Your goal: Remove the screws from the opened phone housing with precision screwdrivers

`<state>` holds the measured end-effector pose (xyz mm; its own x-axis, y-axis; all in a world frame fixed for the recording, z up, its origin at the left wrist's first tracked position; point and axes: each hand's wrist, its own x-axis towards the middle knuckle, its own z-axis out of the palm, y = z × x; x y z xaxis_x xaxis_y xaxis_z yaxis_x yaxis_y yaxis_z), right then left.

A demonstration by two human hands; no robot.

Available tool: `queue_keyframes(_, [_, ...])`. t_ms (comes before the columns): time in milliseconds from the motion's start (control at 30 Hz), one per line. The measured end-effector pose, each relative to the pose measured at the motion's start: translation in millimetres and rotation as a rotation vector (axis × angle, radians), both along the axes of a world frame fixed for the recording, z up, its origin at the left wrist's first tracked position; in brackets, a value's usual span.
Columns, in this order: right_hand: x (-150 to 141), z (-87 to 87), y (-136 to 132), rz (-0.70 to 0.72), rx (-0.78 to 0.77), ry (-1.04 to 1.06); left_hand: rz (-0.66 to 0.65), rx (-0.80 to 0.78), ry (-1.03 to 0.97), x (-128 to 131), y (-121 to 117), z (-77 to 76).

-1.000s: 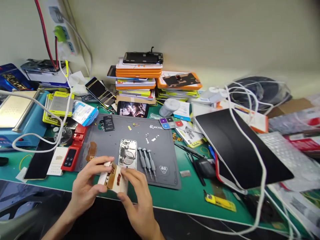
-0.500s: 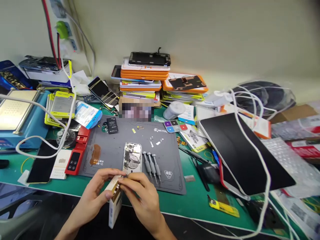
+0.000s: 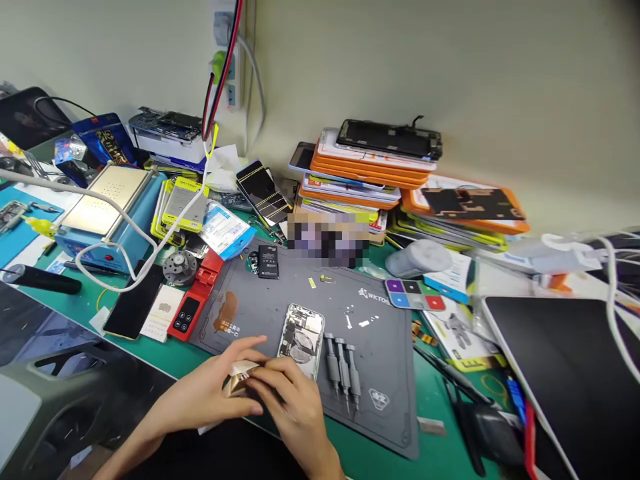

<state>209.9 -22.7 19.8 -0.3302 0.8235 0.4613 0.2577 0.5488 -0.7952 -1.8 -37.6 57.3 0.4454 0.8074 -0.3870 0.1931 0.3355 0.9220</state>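
Note:
My left hand (image 3: pixel 210 393) and my right hand (image 3: pixel 293 410) meet at the near edge of a grey work mat (image 3: pixel 385 347). Both are closed on a small white and tan cardboard box (image 3: pixel 239 380), most of it hidden under my fingers. Just beyond my fingers an opened phone (image 3: pixel 301 331) lies face down on the mat with its insides showing. Three grey screwdrivers (image 3: pixel 343 363) lie side by side to its right. A small black battery (image 3: pixel 268 261) rests at the mat's far left.
A red device (image 3: pixel 194 308) and a black phone (image 3: pixel 131 310) lie left of the mat; a blue heating plate (image 3: pixel 107 213) stands farther left. Stacked orange trays (image 3: pixel 367 170) line the wall. A black tablet (image 3: pixel 575 363) and white cables fill the right side.
The view has swung left. My hands and the box have dropped lower toward the mat's edge, and the box now lies flatter and more covered by my fingers.

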Motion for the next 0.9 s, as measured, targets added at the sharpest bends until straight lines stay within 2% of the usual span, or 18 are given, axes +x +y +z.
queue_keyframes(133, [-3, -3.7, -1, 0.057, -0.038, 0.047, -0.114, 0.017, 0.130, -13, 3, 8.6])
queue_keyframes(267, [-2, 2.5, -2, 0.077, -0.129, 0.110, -0.175, 0.085, 0.201, -17, 2, 15.9])
queue_keyframes(500, [5, 14.6, 5, 0.085, -0.456, 0.345, -0.182, 0.036, 0.146, -14, 9, 10.3])
queue_keyframes(633, [17, 12.9, 6, 0.039, -0.490, 0.547, -0.197, -0.020, 0.130, -17, 9, 8.8])
queue_keyframes(767, [36, 14.0, 10, -0.086, -0.443, 0.760, -0.073, 0.019, 0.006, -33, 0, 5.1])
queue_keyframes(900, [44, 15.8, 10, -0.184, -0.463, 0.830, 0.151, 0.207, -0.199, -60, -11, 0.8])
